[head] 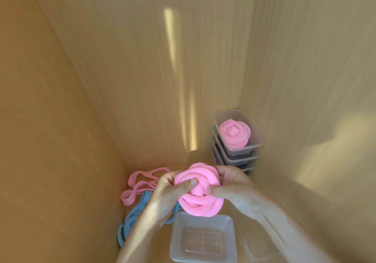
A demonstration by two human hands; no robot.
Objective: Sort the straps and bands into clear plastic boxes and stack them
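Note:
Both my hands hold a coiled pink band [198, 201] in the air. My left hand [171, 189] grips its left side, thumb pressed on the coil's middle. My right hand [234, 185] grips the right side, thumb on the coil's face. Just below the coil stands an empty clear plastic box [177, 240]. At the back right is a stack of clear boxes [238, 153]; the top one holds another coiled pink band [235, 133]. Loose pink bands [140, 183] and blue bands [132, 216] lie at the left, partly hidden by my left forearm.
All of this sits on a light wooden surface closed in by wooden walls [61, 120] at the left, back and right. Another clear box or lid [262, 248] lies to the right of the empty box, under my right forearm.

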